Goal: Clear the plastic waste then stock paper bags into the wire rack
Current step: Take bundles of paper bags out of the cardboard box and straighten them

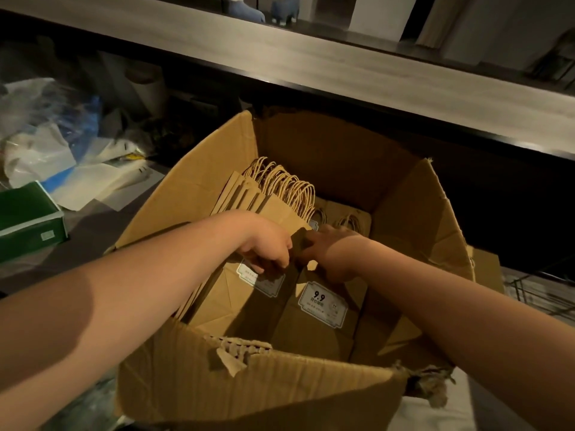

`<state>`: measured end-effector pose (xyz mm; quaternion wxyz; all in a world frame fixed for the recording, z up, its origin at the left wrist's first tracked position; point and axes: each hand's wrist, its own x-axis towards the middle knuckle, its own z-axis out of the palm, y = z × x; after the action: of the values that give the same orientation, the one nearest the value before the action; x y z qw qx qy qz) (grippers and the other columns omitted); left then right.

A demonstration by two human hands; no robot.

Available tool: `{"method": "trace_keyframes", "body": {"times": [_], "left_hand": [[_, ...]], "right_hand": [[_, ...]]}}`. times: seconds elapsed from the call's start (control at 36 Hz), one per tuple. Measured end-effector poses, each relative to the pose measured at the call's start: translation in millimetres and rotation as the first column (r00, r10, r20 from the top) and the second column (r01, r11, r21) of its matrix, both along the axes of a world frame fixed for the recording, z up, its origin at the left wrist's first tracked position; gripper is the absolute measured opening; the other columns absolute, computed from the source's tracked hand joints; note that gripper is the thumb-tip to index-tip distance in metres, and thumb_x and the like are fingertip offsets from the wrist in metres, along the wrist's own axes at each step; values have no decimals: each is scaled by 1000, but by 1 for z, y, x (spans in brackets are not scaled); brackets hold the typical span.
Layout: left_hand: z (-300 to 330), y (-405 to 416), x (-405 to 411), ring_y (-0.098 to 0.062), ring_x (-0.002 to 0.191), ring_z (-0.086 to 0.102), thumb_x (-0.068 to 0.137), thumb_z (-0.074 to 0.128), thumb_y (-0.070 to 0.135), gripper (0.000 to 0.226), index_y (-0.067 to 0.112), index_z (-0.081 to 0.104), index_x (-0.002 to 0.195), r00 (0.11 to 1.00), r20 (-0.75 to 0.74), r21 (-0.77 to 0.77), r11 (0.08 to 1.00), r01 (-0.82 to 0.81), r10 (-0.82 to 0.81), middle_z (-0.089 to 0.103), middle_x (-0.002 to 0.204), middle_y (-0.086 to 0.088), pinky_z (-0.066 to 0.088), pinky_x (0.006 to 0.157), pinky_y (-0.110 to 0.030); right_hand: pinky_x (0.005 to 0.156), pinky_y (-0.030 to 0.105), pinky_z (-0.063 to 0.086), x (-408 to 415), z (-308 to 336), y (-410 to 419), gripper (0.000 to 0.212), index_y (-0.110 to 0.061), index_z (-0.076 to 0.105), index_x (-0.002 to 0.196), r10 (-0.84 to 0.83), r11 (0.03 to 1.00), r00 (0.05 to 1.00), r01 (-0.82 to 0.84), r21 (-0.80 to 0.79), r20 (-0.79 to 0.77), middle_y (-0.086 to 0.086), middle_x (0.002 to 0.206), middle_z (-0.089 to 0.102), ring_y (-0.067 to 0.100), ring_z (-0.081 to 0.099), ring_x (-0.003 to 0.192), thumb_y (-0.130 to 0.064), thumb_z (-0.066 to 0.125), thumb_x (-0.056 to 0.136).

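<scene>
An open cardboard box (pixel 311 144) stands in front of me, filled with brown paper bags that have twisted paper handles. A tilted stack of these bags (pixel 249 194) leans on the box's left wall. My left hand (pixel 267 247) grips that stack from above, fingers curled over its edge. My right hand (pixel 329 253) reaches in beside it and holds the same stack's right side; its fingers are partly hidden. More bags with a white "9.9" label (pixel 323 301) lie flat below. The wire rack (pixel 541 293) shows at the right edge.
Crumpled plastic waste (pixel 46 135) and white sheets lie on the floor at the left, beside a green box (pixel 28 219). A long counter edge (pixel 342 76) runs overhead across the back. The cardboard box's near flap (pixel 264 384) is torn.
</scene>
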<state>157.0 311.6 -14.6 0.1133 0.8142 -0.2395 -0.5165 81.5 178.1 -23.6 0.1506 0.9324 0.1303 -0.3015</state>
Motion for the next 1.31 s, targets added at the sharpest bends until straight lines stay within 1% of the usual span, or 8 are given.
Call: {"method": "trace_keyframes", "body": {"times": [0.44, 0.56, 0.67, 0.83, 0.94, 1.08, 1.19, 1.31], "left_hand": [[-2, 0, -2, -24, 93, 67, 92, 57, 13, 23, 13, 57, 116, 1000, 11, 19, 999, -26, 25, 64, 107, -16, 56, 72, -26], [4, 1, -4, -19, 78, 67, 91, 57, 8, 21, 11, 57, 112, 999, 25, -9, 999, -31, 31, 65, 95, -11, 55, 60, -23], [10, 2, -9, -16, 73, 68, 91, 60, 8, 22, 8, 59, 113, 1000, -9, -8, 1000, -29, 29, 67, 92, -9, 55, 54, -21], [13, 2, -12, -21, 94, 68, 86, 69, 26, 31, 11, 62, 112, 996, -57, 12, 998, 63, -62, 70, 103, -7, 56, 84, -34], [19, 2, -21, -13, 93, 65, 75, 70, 49, 59, 14, 54, 120, 984, -162, -67, 996, 64, -74, 67, 106, -3, 52, 80, -27], [24, -4, -33, -28, 120, 55, 67, 71, 52, 73, 14, 50, 126, 920, -359, -169, 958, -233, 160, 61, 121, -10, 36, 108, -45], [16, -8, -31, -22, 90, 62, 89, 63, 26, 26, 16, 51, 109, 967, -51, -242, 936, -255, 250, 65, 105, -15, 50, 84, -34], [35, -3, -24, -10, 69, 49, 96, 54, 15, 6, 18, 50, 93, 953, 3, -313, 906, -286, 302, 54, 80, 0, 38, 61, -24]], "right_hand": [[111, 51, 26, -2, 4, 5, 73, -37, 31, 146, 40, 999, 997, -37, -35, 72, 7, 148, 28, 33, 26, 134, -27, 67, 84], [110, 51, 20, -1, 20, 4, 54, -37, 45, 136, 46, 999, 995, -48, 15, 90, 1, 138, 41, 28, 29, 131, -29, 64, 86], [114, 57, 12, 0, 30, -4, 20, -29, 58, 107, -101, 987, 995, 103, 120, -17, -12, 102, 57, 17, 53, 112, -20, 62, 90], [112, 52, 17, -4, 45, -26, 21, -30, 56, 82, -182, 961, 975, 150, 231, 126, -9, 91, 59, 12, 53, 95, -10, 61, 86], [104, 43, 16, -5, 57, -34, 29, -33, 59, 86, -202, 917, 945, 90, 390, 258, -16, 89, 58, 8, 51, 99, -5, 61, 82], [102, 41, 17, -1, 59, -35, 28, -33, 64, 91, -140, 895, 874, -90, 438, 465, -17, 92, 53, 8, 49, 105, -6, 62, 81], [101, 43, 21, -2, 54, -34, 26, -30, 66, 94, -149, 877, 754, -197, 437, 639, -12, 95, 57, 17, 52, 107, -7, 66, 81], [102, 48, 26, 0, 51, -35, 38, -26, 60, 114, -257, 858, 558, -245, 452, 789, 3, 127, 53, 30, 39, 127, -23, 69, 78]]}}
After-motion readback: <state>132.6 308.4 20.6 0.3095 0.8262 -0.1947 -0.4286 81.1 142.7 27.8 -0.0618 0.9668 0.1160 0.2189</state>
